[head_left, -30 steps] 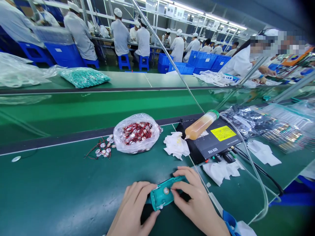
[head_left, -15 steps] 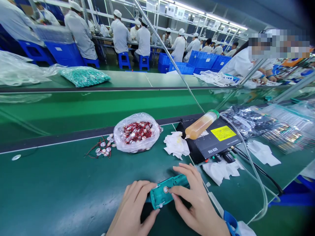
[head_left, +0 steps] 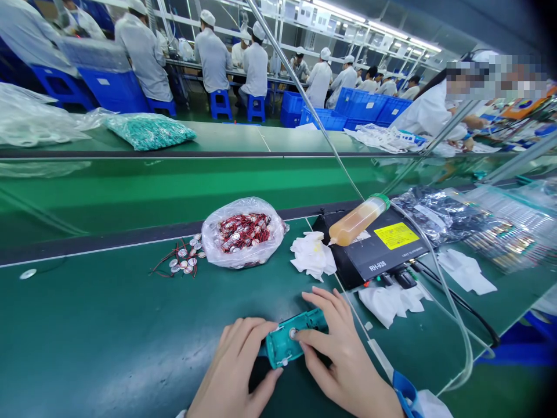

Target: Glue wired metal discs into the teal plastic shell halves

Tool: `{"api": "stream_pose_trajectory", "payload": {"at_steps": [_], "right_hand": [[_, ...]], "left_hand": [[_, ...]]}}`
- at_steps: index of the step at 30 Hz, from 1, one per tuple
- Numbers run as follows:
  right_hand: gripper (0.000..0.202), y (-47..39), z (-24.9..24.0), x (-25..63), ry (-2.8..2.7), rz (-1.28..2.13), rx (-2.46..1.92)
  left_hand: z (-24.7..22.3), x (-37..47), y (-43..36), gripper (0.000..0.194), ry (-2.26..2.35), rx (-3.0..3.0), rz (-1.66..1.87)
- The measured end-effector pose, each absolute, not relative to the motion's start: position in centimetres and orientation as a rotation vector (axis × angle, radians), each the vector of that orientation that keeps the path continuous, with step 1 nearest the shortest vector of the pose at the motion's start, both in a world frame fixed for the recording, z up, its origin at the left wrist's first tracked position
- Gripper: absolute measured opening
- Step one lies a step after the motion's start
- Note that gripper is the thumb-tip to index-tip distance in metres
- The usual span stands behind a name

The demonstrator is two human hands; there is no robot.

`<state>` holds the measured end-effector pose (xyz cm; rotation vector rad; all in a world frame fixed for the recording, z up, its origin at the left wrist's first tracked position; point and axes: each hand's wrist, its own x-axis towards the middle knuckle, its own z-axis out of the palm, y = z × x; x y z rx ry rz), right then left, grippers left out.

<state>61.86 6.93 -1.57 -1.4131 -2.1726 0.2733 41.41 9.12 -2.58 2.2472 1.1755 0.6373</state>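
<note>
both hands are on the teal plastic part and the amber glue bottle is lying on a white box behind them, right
Not quite. The amber glue bottle lies on a black box, not a white one, as the head view shows. Both the left hand and right hand are on the teal plastic part.

A green tabletop fills the lower frame, with a glossy green conveyor belt across the middle. Along the top, strip lights shine above blue crates and blue stools.
</note>
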Motion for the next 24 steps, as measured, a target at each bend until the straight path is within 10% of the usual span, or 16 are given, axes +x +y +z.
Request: {"api": "stream_pose_trajectory", "payload": {"at_steps": [24], "right_hand": [[0.029, 6.71, -2.09, 61.96, -2.124, 0.338, -1.412]], "left_hand": [[-2.86, 41.5, 8.99, 0.037, 1.199, 2.262, 0.674]]}}
